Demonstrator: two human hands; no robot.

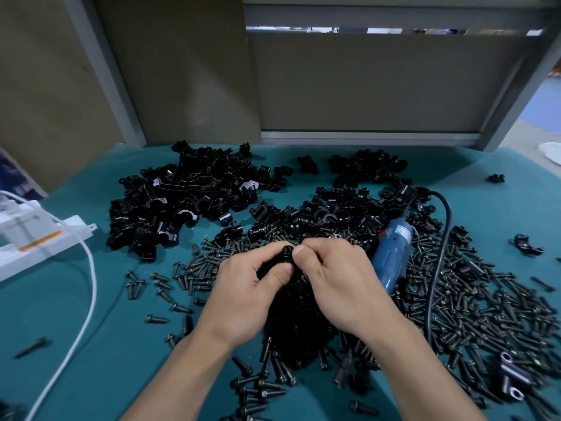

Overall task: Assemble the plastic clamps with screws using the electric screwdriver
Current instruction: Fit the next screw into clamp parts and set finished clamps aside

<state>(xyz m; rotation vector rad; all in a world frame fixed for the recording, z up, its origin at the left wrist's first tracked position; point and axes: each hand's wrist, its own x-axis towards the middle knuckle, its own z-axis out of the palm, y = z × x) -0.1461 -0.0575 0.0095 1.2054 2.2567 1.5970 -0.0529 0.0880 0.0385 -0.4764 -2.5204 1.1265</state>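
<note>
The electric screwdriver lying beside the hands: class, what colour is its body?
Blue; the electric screwdriver shows in the head view, right of the right hand.

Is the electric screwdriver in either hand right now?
No. The blue electric screwdriver lies on the screws beside the right hand, while both hands pinch a small black part.

Teal surface (91, 299), heaped with parts.
Clamps (182, 196) piled toward the far edge, screws (470, 314) nearer and right, screwdriver (391, 253) among them, power strip (39, 238) at left edge.
</note>
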